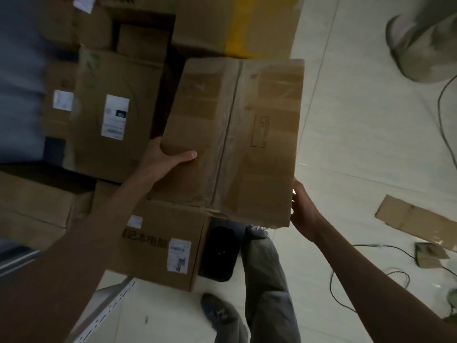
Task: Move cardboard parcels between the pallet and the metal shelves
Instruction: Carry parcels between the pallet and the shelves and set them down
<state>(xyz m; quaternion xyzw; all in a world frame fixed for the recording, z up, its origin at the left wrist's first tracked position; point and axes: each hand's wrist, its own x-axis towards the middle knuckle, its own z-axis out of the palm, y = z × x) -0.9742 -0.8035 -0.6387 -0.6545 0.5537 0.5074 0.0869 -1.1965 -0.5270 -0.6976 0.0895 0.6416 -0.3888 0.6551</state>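
Pale tiled floor (358, 144), cardboard scraps (415, 219), possibly cables (445, 125).

Single head-worn view, steeply downward, close over a held parcel (232, 142) and floor (358, 144).

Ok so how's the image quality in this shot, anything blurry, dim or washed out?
Head view: dim overall, both forearms in shadow; the carried box is fairly sharp, gripped by the left hand and right hand; stacked parcels at left are motion-smeared; the pale floor is brightest, with a small glint near the box edge; wide-angle bending shows at the edges.
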